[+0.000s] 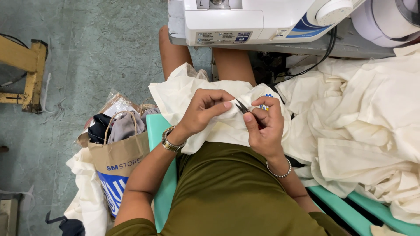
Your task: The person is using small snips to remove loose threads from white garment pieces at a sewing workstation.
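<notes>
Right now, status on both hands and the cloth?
Left hand pinching cream cloth on lap. Right hand holding small dark snips, tips at the cloth. Nothing between the hands.

Matt, creased cream cloth (218,126) is seen on the lap, with dark metal snips (241,106) on it. Above the cloth, glossy white plastic is shown by the sewing machine (245,17). Left of the cloth, a brown paper bag (120,157) looks matt.

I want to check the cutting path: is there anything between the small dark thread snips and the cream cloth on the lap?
Nothing visible. The small dark thread snips in the right hand point at the cream cloth, pinched by the left hand.
</notes>
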